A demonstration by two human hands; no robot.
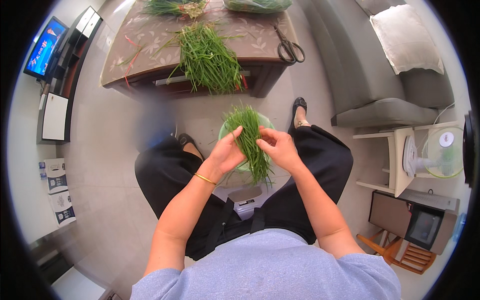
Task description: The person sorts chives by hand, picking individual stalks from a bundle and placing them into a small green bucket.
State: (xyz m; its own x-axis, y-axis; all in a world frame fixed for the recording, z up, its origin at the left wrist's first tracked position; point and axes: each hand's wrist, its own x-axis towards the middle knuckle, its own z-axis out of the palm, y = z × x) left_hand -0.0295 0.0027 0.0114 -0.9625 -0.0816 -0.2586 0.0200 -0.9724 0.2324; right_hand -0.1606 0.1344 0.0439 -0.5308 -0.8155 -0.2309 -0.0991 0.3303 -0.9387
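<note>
A bunch of green chives point(249, 140) lies across my left hand point(229, 149), whose thumb rests on its left side. My right hand point(279, 147) touches the bunch from the right with bent fingers, thumb against the stalks; whether it pinches any stalk is hard to tell. Below the bunch stands a pale green basin point(267, 120), mostly hidden by the chives and my hands. Ahead, a large loose pile of chives point(210, 56) hangs over the front edge of the table point(161, 45).
Black-handled scissors point(288, 48) lie at the table's right corner. Farther back are a tied bunch point(176, 7) and a clear bag of greens point(258, 5). A red tie point(129, 71) hangs over the front edge. A grey sofa point(348, 67) stands right; a lilac stool point(245, 208) is between my legs.
</note>
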